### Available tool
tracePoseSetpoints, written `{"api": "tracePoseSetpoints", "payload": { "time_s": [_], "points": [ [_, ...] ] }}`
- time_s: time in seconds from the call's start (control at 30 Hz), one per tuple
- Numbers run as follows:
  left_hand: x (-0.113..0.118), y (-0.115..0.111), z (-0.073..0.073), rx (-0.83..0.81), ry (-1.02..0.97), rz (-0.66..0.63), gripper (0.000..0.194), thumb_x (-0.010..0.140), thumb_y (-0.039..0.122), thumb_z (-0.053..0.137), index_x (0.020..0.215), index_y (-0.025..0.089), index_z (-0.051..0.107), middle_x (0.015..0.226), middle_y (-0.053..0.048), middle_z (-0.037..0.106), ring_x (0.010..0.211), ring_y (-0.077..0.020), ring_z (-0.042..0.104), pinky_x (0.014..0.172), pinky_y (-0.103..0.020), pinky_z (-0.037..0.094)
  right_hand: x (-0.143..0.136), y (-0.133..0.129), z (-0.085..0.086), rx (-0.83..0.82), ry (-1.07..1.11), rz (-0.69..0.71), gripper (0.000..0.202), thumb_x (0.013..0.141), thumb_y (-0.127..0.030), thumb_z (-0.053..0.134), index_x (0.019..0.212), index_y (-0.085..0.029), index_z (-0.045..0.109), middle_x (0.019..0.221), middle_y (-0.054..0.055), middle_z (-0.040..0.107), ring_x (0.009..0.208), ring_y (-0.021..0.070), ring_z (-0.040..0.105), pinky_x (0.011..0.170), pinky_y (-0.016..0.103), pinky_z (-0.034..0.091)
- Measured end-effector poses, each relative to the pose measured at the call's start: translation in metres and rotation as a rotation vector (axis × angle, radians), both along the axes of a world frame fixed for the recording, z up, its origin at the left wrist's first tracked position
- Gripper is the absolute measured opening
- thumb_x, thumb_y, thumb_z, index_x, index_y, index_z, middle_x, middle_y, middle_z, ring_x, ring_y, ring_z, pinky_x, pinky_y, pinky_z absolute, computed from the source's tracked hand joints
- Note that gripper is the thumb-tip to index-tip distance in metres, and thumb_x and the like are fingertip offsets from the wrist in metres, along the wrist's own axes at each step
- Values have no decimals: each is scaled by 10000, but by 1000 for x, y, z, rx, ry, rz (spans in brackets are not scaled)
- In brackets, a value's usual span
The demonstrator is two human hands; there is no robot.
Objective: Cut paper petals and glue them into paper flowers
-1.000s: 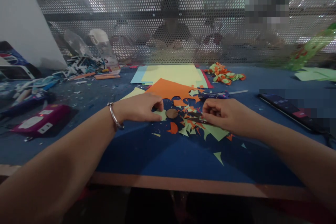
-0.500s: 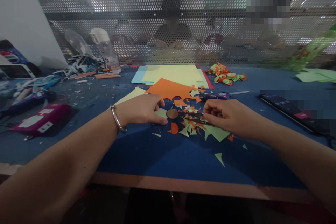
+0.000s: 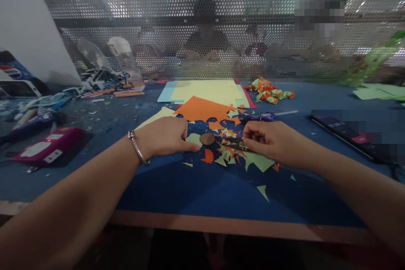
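Note:
My left hand (image 3: 169, 136) rests low over the table, its thumb stretched out and apart from the curled fingers. A pale green paper piece (image 3: 192, 138) lies in the gap beside the thumb. Close to it is a round brown disc (image 3: 207, 139). My right hand (image 3: 264, 137) is closed around dark scissors (image 3: 236, 140), whose slim blades point left toward the disc; the fingers hide the handles. Orange and green paper scraps (image 3: 226, 154) lie under and around the blades. Behind them is an orange sheet (image 3: 201, 109) with curved bites cut from its edge.
Stacked coloured sheets (image 3: 207, 89) lie by the perforated metal screen (image 3: 158, 29). Crumpled paper pieces (image 3: 268, 93) sit at the back right. A glue gun (image 3: 261, 116), a phone (image 3: 344, 137), a magenta box (image 3: 50, 147) and a bottle (image 3: 126, 61) stand or lie around.
My left hand has drawn slightly left and its fingers curl more. The right hand and scissors have barely moved. The whole view has shifted a little.

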State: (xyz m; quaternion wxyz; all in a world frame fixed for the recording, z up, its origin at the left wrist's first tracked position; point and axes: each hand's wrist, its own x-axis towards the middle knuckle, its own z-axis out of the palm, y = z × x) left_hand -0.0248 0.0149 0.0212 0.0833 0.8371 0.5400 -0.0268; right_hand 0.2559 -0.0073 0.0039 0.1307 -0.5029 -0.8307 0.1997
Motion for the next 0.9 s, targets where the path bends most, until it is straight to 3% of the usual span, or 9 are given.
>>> {"api": "tracePoseSetpoints", "payload": {
  "time_s": [0.2, 0.33, 0.53, 0.7, 0.8, 0.9],
  "points": [
    [1, 2, 0, -62, -14, -38, 401, 822, 601, 624, 787, 205, 578, 811, -66, 682, 701, -216, 579, 595, -312, 321, 0, 0, 0, 12, 12, 12, 193, 892, -376, 555, 786, -216, 545, 639, -17, 575, 567, 132, 494, 553, 267, 365],
    [0, 8, -6, -84, -140, -46, 344, 777, 499, 697, 863, 194, 565, 870, -70, 693, 733, -208, 605, 624, -305, 374, -1, -1, 0, 11, 12, 1, 189, 892, -377, 563, 794, -215, 552, 641, -16, 581, 566, 134, 502, 549, 269, 363],
    [-9, 26, -15, -99, -466, 2, 381, 770, 317, 702, 1096, 165, 577, 824, -36, 677, 733, -190, 633, 650, -307, 454, -1, -1, 2, -26, 44, -19, 204, 897, -386, 559, 781, -219, 543, 622, -23, 571, 546, 128, 487, 534, 268, 354],
    [-1, 23, -10, -272, -904, 154, 149, 813, 242, 697, 890, 146, 612, 809, -37, 676, 731, -148, 669, 709, -295, 524, -3, -2, 2, -65, 26, -35, 228, 910, -430, 545, 826, -219, 557, 609, -18, 588, 539, 140, 517, 529, 277, 355],
    [8, 16, -10, -412, -1133, 215, 146, 812, 216, 721, 881, 157, 606, 817, -12, 669, 727, -130, 690, 682, -265, 533, -4, -2, 0, -46, -19, -25, 308, 927, -513, 524, 863, -216, 576, 591, -22, 563, 527, 143, 497, 505, 277, 321],
    [16, 11, -13, -481, -1235, 225, 164, 796, 200, 738, 896, 155, 616, 821, -8, 675, 706, -125, 695, 656, -252, 527, -5, -2, -2, 5, -27, -9, 378, 935, -577, 508, 873, -214, 595, 631, -15, 572, 554, 146, 505, 519, 274, 323]
  ]
}}
